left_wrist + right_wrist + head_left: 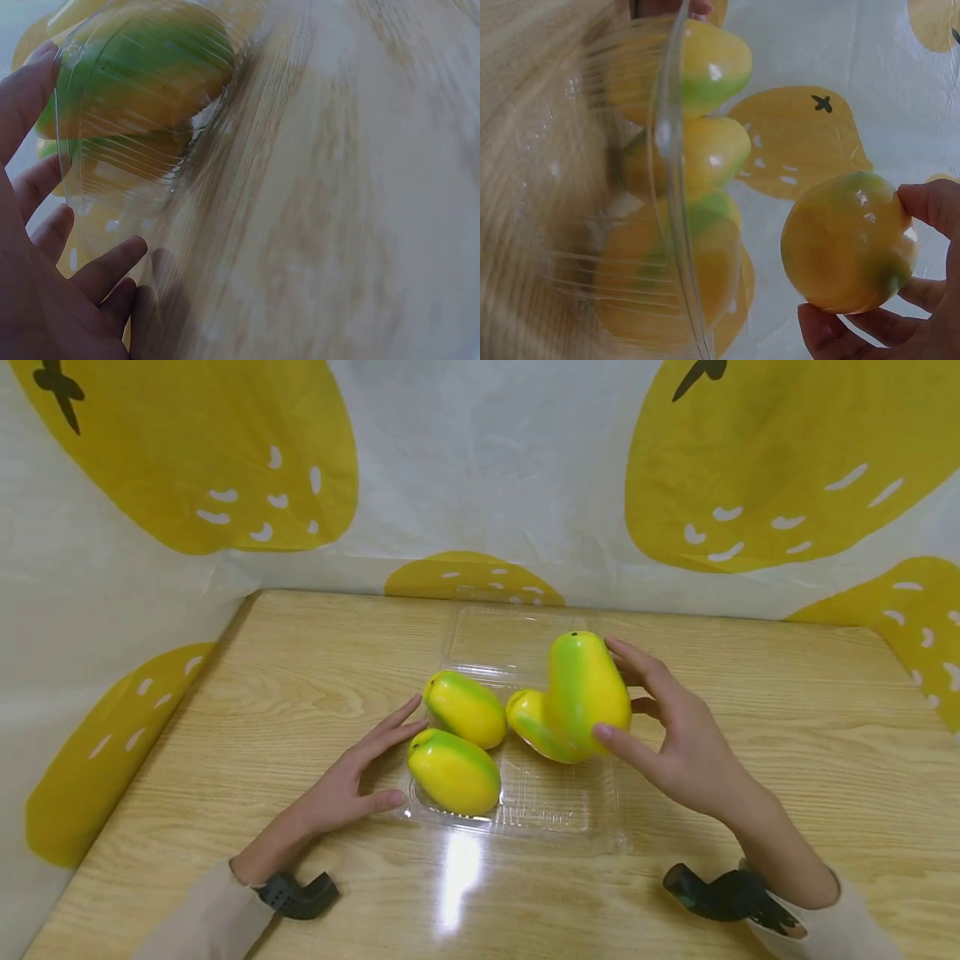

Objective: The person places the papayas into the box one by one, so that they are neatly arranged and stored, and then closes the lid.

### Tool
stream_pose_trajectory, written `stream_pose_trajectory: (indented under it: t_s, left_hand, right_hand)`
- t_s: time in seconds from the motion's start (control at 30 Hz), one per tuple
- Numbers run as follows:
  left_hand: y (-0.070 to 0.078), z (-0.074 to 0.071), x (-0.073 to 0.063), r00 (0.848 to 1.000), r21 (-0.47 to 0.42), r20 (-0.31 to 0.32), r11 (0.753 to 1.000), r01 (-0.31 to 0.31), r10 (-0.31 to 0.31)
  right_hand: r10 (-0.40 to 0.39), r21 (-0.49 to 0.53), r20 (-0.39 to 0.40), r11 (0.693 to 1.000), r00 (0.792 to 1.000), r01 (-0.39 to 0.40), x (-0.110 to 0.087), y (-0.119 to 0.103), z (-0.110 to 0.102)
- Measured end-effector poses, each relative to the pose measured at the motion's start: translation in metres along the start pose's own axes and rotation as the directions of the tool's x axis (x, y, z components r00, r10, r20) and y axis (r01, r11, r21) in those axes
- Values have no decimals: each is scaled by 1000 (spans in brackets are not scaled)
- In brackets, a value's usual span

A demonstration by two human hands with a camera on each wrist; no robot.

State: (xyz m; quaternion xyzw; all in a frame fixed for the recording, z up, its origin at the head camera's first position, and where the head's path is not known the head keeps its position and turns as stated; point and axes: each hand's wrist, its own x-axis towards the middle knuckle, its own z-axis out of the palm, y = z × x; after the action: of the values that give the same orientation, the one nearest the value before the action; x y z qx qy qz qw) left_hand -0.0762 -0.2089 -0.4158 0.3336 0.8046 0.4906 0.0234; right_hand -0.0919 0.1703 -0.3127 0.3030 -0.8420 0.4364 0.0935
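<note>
My right hand [693,756] grips a yellow and green mango [587,689] between thumb and fingers, raised above the right side of a clear plastic container [543,793]. Partly hidden behind it, another mango [528,714] lies in the container. Two more mangoes, an upper one [467,710] and a lower one [453,774], lie side by side at the container's left. My left hand [333,797] rests against the left rim with its fingers spread. In the left wrist view, its fingers [41,184] touch the clear wall; the right wrist view shows the held mango [847,244] apart from the container.
The container's clear lid [498,635] lies folded back toward the rear. Underneath is a wood-grain table [315,660]. A white cloth with yellow fruit prints [487,460] hangs behind the table and along its sides. Black straps [296,896] sit on both wrists.
</note>
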Motion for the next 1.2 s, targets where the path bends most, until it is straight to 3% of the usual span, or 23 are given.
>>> stream_pose_trajectory:
  t_s: [0.4,0.67,0.9,1.2]
  left_hand:
    - [0,0,0,1000,2,2,1000,0,0]
    - [0,-1,1,1000,-3,5,1000,-1,1]
    - [0,0,1,1000,-7,3,1000,-1,1]
    - [1,-1,2,1000,4,1,1000,1,-1]
  right_hand:
    - [-133,27,86,991,987,131,-9,5,12]
    - [-220,24,201,975,954,220,-15,12,20]
    - [-368,40,210,929,906,368,-15,20,26]
    - [-402,17,241,912,883,410,-15,23,31]
